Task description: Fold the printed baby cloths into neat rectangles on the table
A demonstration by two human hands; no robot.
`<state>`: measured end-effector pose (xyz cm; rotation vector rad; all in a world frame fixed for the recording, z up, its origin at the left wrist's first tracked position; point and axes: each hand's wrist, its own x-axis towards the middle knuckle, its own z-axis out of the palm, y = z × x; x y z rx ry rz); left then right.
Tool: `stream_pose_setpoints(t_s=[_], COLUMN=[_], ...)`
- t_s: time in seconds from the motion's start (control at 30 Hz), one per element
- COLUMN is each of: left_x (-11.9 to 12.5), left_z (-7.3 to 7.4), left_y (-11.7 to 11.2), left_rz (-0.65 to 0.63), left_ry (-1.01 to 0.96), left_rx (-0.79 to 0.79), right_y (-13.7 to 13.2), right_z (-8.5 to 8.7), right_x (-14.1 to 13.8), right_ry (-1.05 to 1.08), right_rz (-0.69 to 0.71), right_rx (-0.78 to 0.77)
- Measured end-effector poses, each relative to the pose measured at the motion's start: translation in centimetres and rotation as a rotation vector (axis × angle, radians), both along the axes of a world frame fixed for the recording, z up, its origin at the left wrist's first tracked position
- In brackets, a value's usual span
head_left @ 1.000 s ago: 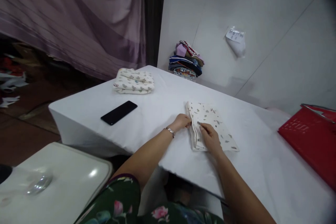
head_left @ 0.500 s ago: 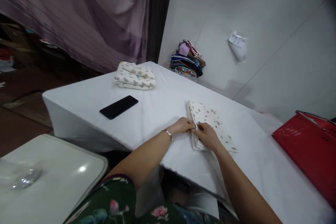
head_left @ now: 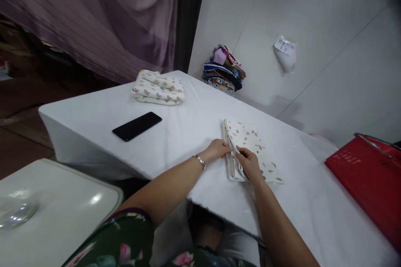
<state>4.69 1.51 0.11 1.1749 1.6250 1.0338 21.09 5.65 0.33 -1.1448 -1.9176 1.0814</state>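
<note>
A white cloth [head_left: 250, 137] printed with small grey-brown shapes lies folded in layers on the white-covered table [head_left: 194, 125]. At its left, layered edge, my left hand [head_left: 217, 149] pinches the fabric between thumb and fingers; a metal bracelet circles that wrist. Close beside it, my right hand [head_left: 249, 163] grips the upper layer near the same edge, and the layer is lifted a little there. Parts of the cloth under the right hand are hidden. A second folded cloth [head_left: 159, 89] with a similar print rests at the far left of the table.
A black phone [head_left: 138, 126] lies left of my hands. Several folded fabrics [head_left: 223, 71] are piled by the wall, where a plastic pouch [head_left: 285, 55] hangs. A red basket [head_left: 366, 179] stands at the right. A white surface [head_left: 62, 212] with a clear round object sits lower left.
My right hand has shifted slightly down and right, away from the left hand, drawing the upper layer's edge with it. My left hand stays at the edge. The view has moved slightly.
</note>
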Motion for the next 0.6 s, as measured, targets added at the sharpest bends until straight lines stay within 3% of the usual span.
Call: stream_pose_setpoints(t_s=[0.23,0.43,0.6], left_x=[0.2,0.2,0.2], left_z=[0.3,1.7,2.2], left_y=[0.0,-0.6,-0.7], left_rz=[-0.044,-0.019,-0.013], left_ry=[0.139,-0.065,-0.171], left_rx=[-0.059,-0.052,-0.079], right_y=[-0.1,-0.7,-1.1], right_z=[0.2,0.6,0.4], right_x=[-0.2,-0.3,-0.4], right_ry=[-0.011,0.053,-0.122], right_rz=[-0.002,-0.047,0.020], right_rx=[0.057,0.035,0.208])
